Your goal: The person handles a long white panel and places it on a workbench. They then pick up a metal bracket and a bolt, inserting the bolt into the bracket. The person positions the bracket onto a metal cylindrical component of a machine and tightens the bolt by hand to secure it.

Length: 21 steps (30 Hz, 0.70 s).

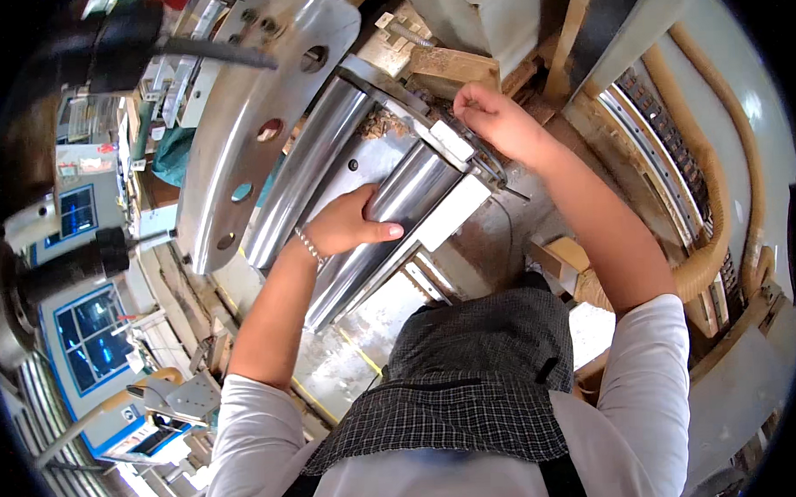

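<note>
Left hand (pixel 349 224) lies flat, fingers wrapped on the steel roller (pixel 388 227), which runs diagonally; right hand (pixel 494 118) pinches closed at the roller's upper end.

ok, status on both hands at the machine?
Left hand gripping steel roller. Right hand pinching something small at the roller's end, can't tell what. Wood shavings beside it.
</note>
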{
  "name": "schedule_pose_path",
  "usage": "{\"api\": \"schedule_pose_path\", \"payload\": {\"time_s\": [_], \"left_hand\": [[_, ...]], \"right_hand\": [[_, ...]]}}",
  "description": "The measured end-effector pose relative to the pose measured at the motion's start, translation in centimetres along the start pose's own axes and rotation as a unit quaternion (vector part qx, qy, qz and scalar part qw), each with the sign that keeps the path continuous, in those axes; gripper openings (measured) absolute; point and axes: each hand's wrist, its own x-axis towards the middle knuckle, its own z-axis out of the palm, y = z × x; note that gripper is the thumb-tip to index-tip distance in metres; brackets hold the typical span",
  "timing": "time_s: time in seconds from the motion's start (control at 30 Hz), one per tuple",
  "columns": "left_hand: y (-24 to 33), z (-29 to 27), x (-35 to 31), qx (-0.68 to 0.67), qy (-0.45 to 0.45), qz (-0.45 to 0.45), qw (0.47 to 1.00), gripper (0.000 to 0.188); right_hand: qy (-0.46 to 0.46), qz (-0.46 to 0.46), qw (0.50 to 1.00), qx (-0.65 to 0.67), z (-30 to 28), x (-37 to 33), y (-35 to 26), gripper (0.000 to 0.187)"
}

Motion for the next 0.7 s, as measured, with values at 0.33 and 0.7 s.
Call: {"api": "schedule_pose_path", "payload": {"time_s": [0.33, 0.7], "left_hand": [[-0.9, 3.2, -0.5, 0.007, 0.166, 0.075, 0.983, 0.086], [-0.9, 3.2, -1.3, 0.027, 0.227, 0.090, 0.969, 0.083]], "right_hand": [[0.008, 0.170, 0.984, 0.050, 0.4, -0.4, -3.2, 0.007], [-0.031, 0.135, 0.980, 0.145, -0.4, -1.3, -1.2, 0.023]]}}
